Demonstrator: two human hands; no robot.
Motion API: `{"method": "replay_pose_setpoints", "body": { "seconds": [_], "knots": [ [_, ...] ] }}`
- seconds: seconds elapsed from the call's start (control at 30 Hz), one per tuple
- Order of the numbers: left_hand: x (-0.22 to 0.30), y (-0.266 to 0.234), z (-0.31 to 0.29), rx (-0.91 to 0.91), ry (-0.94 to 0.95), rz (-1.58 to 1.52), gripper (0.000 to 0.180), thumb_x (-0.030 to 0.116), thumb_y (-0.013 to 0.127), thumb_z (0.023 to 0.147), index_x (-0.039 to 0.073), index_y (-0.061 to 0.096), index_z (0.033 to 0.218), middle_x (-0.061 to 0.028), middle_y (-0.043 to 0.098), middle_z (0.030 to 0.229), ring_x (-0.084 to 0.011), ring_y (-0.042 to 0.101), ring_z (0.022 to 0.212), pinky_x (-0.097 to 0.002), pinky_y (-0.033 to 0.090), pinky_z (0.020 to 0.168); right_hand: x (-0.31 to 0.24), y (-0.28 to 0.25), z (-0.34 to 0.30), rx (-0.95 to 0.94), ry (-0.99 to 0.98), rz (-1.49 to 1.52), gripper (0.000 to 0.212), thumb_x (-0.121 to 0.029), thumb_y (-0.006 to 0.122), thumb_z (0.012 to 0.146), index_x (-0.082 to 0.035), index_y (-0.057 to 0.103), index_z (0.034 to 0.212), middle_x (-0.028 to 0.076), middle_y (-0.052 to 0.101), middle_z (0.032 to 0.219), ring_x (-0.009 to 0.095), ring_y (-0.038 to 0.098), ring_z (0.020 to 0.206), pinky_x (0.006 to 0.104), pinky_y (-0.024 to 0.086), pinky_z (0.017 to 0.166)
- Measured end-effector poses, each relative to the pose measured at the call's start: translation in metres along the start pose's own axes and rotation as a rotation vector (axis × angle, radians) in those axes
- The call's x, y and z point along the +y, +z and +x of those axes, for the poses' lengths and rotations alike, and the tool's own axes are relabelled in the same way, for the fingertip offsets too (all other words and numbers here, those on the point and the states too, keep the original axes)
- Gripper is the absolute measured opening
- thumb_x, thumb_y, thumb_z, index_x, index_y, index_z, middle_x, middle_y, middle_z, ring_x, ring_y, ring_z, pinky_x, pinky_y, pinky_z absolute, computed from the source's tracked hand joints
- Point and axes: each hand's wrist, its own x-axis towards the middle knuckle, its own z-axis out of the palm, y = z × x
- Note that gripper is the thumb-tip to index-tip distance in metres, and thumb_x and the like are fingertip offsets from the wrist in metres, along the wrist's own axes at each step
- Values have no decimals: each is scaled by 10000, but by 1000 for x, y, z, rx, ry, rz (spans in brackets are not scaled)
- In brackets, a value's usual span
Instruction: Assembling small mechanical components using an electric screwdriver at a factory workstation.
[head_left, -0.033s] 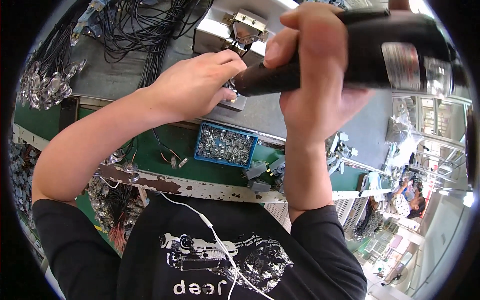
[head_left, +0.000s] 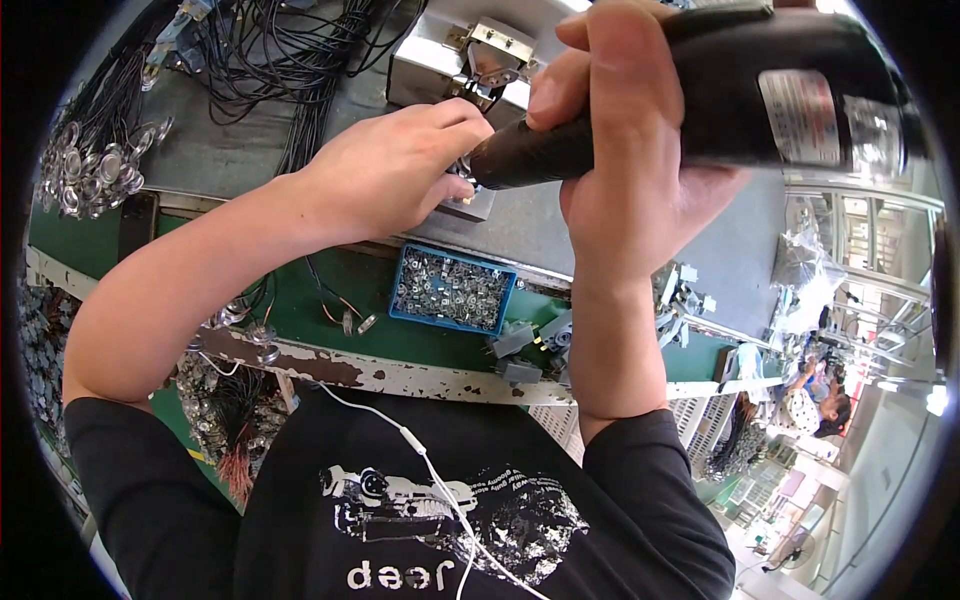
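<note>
1. Black cables (head_left: 330,60) lay far left in my remote view.
2. The left hand (head_left: 385,165) curled beside a small metal block (head_left: 478,207); I couldn't tell whether its fingers clamped anything.
3. Near centre, a blue tray (head_left: 445,325) held small metal parts (head_left: 450,290).
4. The right hand (head_left: 635,190) gripped a black handheld tool (head_left: 720,100) on the far right, nose beside the left fingers; its rear had just tipped slightly farther, so I judged the work spot unchanged.

At right, a clear plastic bag (head_left: 806,262) and a distant co-worker (head_left: 800,410) (pale patterned top (head_left: 793,413)).
</note>
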Motion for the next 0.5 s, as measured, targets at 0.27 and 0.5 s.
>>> {"method": "replay_pose_setpoints", "body": {
  "seconds": [0.27, 0.5],
  "knots": [
    [-5, 3, -2, 4, -40, 16, 416, 161, 724, 922, 64, 563, 1293, -85, 571, 1276, -318, 616, 1189, -447, 543, 965, -23, -7, 15, -350, 231, -422, 144, 55, 707, 912, 79, 671, 1049, 89, 680, 832, 109, 630, 646, 235, 506, 579],
    [-4, -7, -1, -99, -24, -53, 422, 160, 740, 904, 88, 582, 1288, -81, 575, 1279, -312, 620, 1177, -440, 544, 951, -27, 3, 17, -371, 274, -423, 115, 54, 714, 905, 87, 691, 1013, 106, 699, 863, 106, 632, 652, 237, 508, 592]
  ]
}}
